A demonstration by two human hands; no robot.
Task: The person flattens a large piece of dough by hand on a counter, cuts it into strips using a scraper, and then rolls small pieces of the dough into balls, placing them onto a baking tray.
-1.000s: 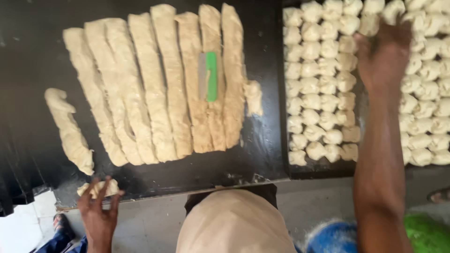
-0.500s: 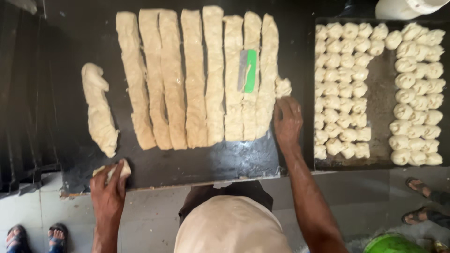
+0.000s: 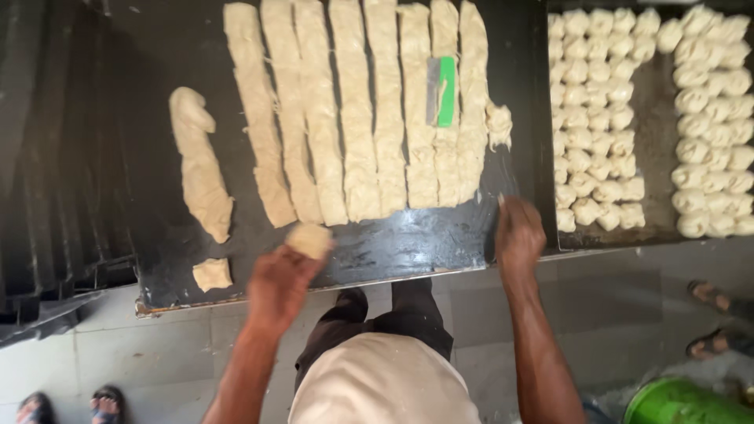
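Pale cream dough strips (image 3: 357, 110), green-handled scraper (image 3: 441, 91), black worktop (image 3: 393, 243)

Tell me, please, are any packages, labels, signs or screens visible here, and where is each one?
None in view: only dough strips, dough pieces on a tray, a green-handled scraper and a green bucket.

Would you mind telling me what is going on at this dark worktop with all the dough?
A person stands at a dark metal worktop lined with long pale strips of dough. Their left hand holds a small round lump of dough near the front edge. Their right hand rests on the worktop's right side, holding nothing. A green-handled metal scraper lies on the strips. To the right, a dark tray holds rows of small cut dough pieces.
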